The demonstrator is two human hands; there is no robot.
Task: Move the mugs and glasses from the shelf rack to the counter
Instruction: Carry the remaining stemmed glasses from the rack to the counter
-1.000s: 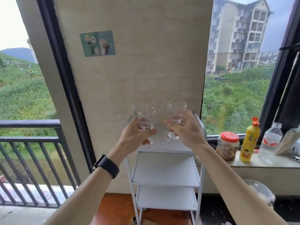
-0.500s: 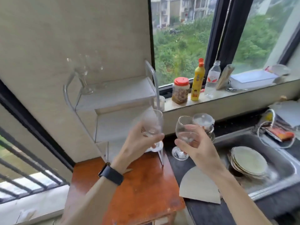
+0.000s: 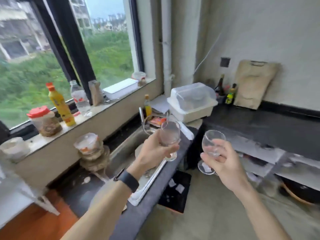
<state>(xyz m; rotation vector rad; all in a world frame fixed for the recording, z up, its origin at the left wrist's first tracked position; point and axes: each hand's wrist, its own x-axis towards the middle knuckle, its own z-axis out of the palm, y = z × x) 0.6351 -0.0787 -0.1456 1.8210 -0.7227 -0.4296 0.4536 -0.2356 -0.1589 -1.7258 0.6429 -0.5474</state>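
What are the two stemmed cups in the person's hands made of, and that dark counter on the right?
The left wine glass and right wine glass look like clear glass, smooth, shiny: the background shows through their bowls, though clear plastic is possible. The counter seems dark stone, fairly matte, with pale worn patches near its front edge.
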